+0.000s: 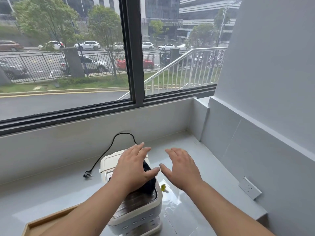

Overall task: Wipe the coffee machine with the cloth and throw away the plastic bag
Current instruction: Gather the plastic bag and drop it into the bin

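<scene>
The cream-white boxy plastic coffee machine stands upright beneath the left hand, with a ribbed dark top panel. The dark crumpled cloth lies on its top, under the left palm. The clear, flattened plastic bag lies below the right hand, beside the machine.

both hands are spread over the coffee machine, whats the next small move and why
Probably close the left hand on the dark cloth beneath it. The cloth lies bunched on top of the coffee machine and neither hand grips anything; the right hand hovers open beside it, so wiping cannot start until the cloth is held.
</scene>
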`<state>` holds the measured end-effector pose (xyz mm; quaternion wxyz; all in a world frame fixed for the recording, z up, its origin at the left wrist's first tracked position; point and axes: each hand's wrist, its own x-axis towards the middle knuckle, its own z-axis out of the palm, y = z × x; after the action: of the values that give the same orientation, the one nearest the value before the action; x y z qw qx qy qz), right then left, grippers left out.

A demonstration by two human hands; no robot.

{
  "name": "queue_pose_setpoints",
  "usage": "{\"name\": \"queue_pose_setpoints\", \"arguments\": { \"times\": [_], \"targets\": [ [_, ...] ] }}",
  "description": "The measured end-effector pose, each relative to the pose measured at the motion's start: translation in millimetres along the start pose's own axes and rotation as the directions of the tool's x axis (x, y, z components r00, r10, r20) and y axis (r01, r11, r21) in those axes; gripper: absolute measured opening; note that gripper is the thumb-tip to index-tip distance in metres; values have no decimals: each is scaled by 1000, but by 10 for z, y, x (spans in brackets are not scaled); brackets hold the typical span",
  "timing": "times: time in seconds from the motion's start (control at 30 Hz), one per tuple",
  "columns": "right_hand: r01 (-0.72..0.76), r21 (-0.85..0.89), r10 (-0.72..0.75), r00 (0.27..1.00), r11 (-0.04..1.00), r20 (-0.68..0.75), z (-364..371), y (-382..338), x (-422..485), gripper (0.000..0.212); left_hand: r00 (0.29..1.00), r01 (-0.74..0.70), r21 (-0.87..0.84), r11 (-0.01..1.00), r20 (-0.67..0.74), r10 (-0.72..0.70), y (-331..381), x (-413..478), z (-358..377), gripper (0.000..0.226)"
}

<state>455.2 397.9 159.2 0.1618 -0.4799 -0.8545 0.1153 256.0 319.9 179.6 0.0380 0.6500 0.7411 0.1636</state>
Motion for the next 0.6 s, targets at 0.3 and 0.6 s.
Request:
{"name": "queue_pose_setpoints", "arguments": {
  "times": [0.3,0.6],
  "targets": [
    [-85,9,85,996,996,27,34,545,-72,73,990,-125,180,976,83,112,392,273,197,93],
    [-153,27,152,987,988,49,93,1045,-181,73,970,-212,208,955,164,180,782,446,572,93]
  ]
}}
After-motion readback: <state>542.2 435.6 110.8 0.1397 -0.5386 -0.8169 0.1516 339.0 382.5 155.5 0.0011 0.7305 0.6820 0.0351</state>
